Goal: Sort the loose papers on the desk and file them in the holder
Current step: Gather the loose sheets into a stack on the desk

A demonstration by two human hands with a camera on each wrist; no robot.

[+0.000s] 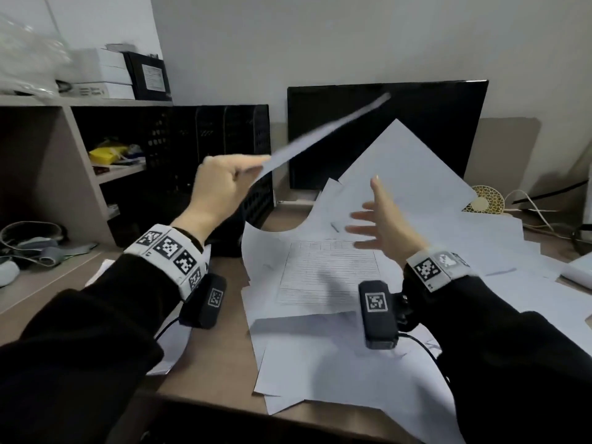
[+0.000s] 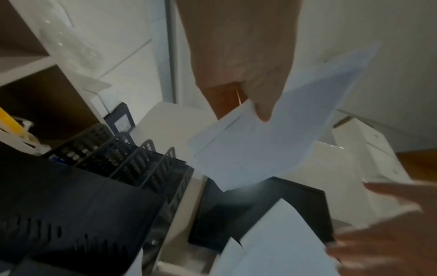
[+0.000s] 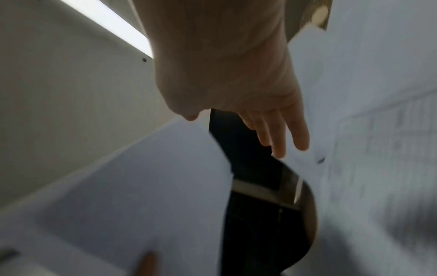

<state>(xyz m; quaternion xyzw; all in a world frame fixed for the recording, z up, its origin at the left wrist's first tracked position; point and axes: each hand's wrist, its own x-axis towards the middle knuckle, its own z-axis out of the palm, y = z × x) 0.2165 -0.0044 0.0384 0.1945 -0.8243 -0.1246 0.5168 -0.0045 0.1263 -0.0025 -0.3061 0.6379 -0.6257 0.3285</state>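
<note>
My left hand [image 1: 224,184] is raised and pinches a white sheet [image 1: 320,136] by one corner; the sheet is blurred and slants up to the right, seen edge-on. In the left wrist view the thumb [image 2: 262,104] presses on that sheet [image 2: 260,142] above the black slotted holder [image 2: 132,162]. The holder [image 1: 224,149] stands at the back left of the desk. My right hand [image 1: 381,219] hovers with fingers spread over a heap of loose papers [image 1: 336,283]. In the right wrist view the straight fingers [image 3: 279,134] hold nothing.
A black monitor [image 1: 384,116] stands behind the papers, one sheet leaning on it. Shelves [image 1: 80,155] with boxes and clutter are at the left. A small fan [image 1: 487,200] and cables lie at the back right. Bare desk [image 1: 217,354] shows between my arms.
</note>
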